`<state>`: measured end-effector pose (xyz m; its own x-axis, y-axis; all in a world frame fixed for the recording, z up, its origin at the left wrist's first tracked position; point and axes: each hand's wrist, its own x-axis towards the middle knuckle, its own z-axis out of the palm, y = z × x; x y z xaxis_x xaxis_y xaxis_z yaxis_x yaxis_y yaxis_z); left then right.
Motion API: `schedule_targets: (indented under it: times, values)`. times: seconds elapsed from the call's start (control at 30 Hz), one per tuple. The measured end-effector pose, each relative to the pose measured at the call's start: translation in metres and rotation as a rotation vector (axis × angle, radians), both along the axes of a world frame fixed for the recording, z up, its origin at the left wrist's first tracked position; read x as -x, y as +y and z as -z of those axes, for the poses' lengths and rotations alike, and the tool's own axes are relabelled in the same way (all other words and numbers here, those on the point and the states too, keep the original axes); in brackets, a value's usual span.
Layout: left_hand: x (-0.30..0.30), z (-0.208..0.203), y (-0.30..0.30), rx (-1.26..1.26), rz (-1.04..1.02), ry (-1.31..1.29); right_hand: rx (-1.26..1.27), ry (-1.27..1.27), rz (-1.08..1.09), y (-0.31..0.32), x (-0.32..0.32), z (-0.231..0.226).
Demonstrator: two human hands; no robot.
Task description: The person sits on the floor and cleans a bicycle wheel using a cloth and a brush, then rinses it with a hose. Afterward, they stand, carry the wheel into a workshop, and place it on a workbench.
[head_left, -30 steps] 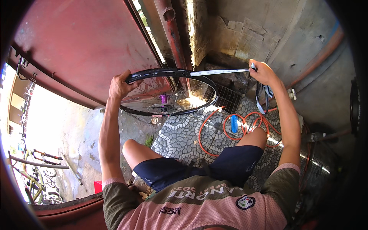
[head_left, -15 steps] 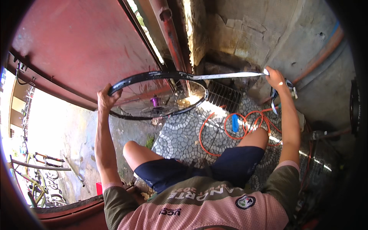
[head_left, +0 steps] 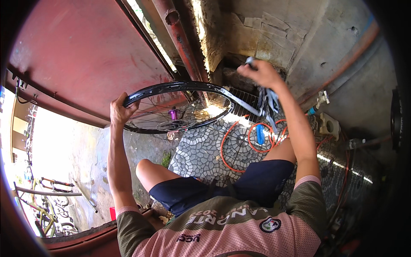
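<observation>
Left hand (head_left: pixel 122 109): closed on bicycle wheel (head_left: pixel 180 86), at wheel's nine o'clock. Right hand (head_left: pixel 263 75): off wheel, toward two o'clock; fingers blurred, cannot tell whether closed on tape. Tape strip (head_left: pixel 244 103): pale, meeting wheel between two and three o'clock, slanting toward four. Tape bundle (head_left: pixel 269 103): loose, below right hand. Purple hub (head_left: pixel 173 114): mid-wheel. Orange hose (head_left: pixel 221 150): floor, four o'clock. Advised handling: wheel steady, strip untwisted, pull even, bundle clear of hose.
</observation>
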<state>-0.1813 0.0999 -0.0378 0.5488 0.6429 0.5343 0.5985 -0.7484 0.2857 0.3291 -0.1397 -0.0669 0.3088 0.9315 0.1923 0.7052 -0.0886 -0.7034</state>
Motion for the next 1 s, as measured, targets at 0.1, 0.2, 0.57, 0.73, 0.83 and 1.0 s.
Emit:
schedule_targets:
  times: [0.1, 0.2, 0.57, 0.73, 0.83, 1.0]
  values:
    - [-0.005, 0.002, -0.003, -0.032, -0.002, -0.017, 0.535, -0.102, -0.110, 0.020, 0.055, 0.007]
    - [-0.006, 0.005, -0.005, -0.046, -0.008, -0.027, 0.444, 0.233, -0.178, 0.027, 0.066, 0.034]
    - [0.048, 0.104, -0.017, 0.359, -0.143, -0.318, 0.059, 0.892, -0.279, 0.027, 0.083, -0.014]
    - [0.044, 0.133, -0.023, 0.690, -0.116, -0.096, -0.032, 1.031, -0.301, 0.028, 0.091, -0.043]
    - [0.025, 0.117, -0.026, 0.367, -0.003, 0.024, 0.031, 1.069, -0.296, 0.034, 0.098, -0.056]
    - [-0.114, -0.033, -0.094, 0.233, 0.280, -0.086, 0.054, 0.972, -0.290, 0.040, 0.120, -0.059]
